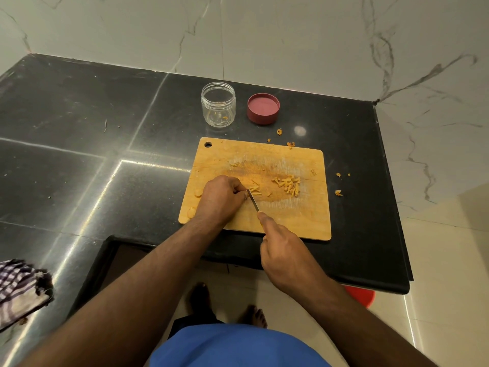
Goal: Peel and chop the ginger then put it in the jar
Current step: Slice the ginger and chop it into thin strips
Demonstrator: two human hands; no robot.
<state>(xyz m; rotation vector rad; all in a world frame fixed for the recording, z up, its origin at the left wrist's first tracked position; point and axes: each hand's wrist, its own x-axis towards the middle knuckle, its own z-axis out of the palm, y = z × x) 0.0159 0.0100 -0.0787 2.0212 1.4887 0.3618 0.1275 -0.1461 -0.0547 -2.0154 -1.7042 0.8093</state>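
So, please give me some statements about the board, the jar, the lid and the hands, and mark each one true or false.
1. The jar stands open, its lid beside it on the counter. True.
2. The right hand holds the knife. True.
3. The jar is full of chopped ginger. False: nearly empty, only specks inside.
4. The cut ginger sticks lie on the cutting board. True.
5. The left hand rests on the lid. False: it is on the board, by the blade.

Knife handle: hidden inside right hand (284,250). Ginger under left hand (222,198): fingers cover it. Checked cloth (19,290): cut by left frame edge. Red object (361,296), lower right: mostly behind bench (79,128) edge.
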